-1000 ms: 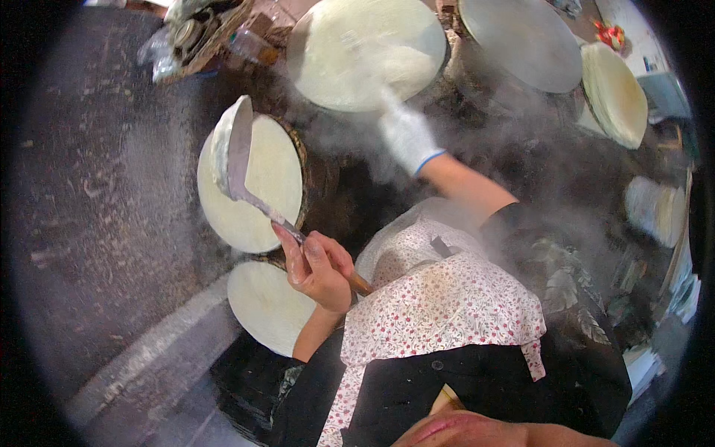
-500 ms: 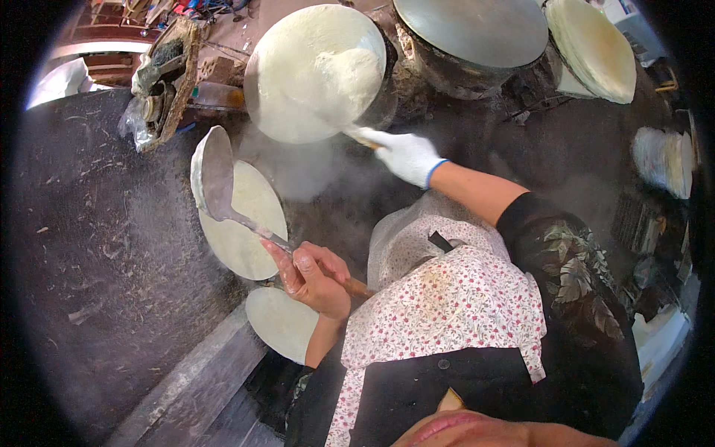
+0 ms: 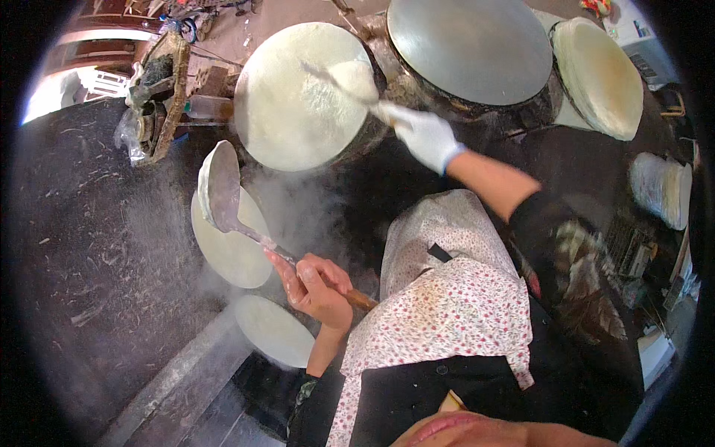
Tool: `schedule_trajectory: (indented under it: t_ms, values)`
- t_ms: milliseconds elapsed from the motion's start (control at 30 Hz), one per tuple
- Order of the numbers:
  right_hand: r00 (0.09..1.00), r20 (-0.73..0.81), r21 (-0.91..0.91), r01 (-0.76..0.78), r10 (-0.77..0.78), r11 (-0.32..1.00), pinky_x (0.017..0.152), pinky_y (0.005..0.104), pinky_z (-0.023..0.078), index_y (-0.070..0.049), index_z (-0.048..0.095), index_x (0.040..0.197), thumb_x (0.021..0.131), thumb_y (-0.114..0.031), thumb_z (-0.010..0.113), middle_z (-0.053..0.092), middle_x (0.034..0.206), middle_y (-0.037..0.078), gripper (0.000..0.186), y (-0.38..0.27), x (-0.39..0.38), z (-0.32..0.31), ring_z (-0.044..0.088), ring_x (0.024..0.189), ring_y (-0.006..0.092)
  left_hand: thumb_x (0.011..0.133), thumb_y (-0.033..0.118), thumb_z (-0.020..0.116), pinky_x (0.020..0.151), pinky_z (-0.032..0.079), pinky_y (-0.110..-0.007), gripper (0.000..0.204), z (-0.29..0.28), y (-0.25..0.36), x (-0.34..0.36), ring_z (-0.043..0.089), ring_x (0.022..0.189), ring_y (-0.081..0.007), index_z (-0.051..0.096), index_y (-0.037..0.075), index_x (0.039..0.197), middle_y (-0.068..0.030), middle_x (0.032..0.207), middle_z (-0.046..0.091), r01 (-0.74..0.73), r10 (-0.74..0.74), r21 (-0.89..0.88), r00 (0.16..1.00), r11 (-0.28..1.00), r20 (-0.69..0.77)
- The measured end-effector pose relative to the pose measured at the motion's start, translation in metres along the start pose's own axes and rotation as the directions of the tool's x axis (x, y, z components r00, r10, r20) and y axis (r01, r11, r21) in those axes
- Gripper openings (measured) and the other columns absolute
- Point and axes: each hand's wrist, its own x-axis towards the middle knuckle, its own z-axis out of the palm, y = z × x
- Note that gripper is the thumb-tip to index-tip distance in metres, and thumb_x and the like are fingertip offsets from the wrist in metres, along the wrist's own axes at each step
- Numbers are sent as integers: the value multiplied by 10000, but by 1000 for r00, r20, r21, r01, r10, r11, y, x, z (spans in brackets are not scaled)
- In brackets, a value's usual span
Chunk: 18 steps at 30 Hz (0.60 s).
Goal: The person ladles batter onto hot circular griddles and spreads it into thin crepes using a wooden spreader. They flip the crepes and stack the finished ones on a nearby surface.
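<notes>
My bare left hand point(image 3: 322, 289) is wrapped round the wooden handle of a large metal ladle point(image 3: 221, 190), its forefinger stretched along the shaft. The ladle's bowl is tilted, coated with pale batter on its outer edge, and held above a round pale surface. At the upper middle, a round griddle point(image 3: 272, 100) is covered with a thin layer of pale batter. In a white glove, my right hand point(image 3: 426, 136) grips the wooden handle of a batter spreader point(image 3: 383, 112) over the griddle's right side. A thick mound of batter point(image 3: 353, 79) lies by the spreader's blurred head.
Right of the griddle stands a bare griddle point(image 3: 471, 51), then a stack of thin round pancakes point(image 3: 598, 78). Two pale discs point(image 3: 232, 242) point(image 3: 275, 331) lie left. A basket point(image 3: 167, 100) of jars and a bottle point(image 3: 208, 106) stand far left. Steam drifts between.
My right hand has swept the spreader rightward and away across the griddle, bringing the batter mound along. My left hand holds the ladle nearly still. The whole view has shifted slightly.
</notes>
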Motion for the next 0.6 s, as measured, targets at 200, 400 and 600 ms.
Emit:
schedule_trajectory:
  t_ms: [200,400,600]
  values:
    - [992,106,-102,81,-71,991,777,501,591,-409,564,1476,1021,-380,523,751,976,196,458,1,35,-12,741,862,387,1136,144,424,428,427,-264,629,3,-4,3,420,479,-98,157,193,1704,-24,699,459,106,-104,-68,994,992,29]
    - [968,-188,139,-141,166,980,788,418,601,-307,600,1475,967,-336,684,760,1082,151,516,24,-31,16,753,906,345,1134,129,423,443,432,-261,617,2,-5,15,433,489,-100,180,174,1699,-28,722,475,205,-196,-75,974,976,113]
    - [994,-24,449,-81,102,890,1012,377,533,-191,667,1401,1000,-331,658,719,1287,167,425,30,-3,43,708,1169,323,1134,133,415,409,397,-261,609,-13,-7,23,405,468,-92,193,187,1698,-16,699,441,267,-260,-24,953,963,152]
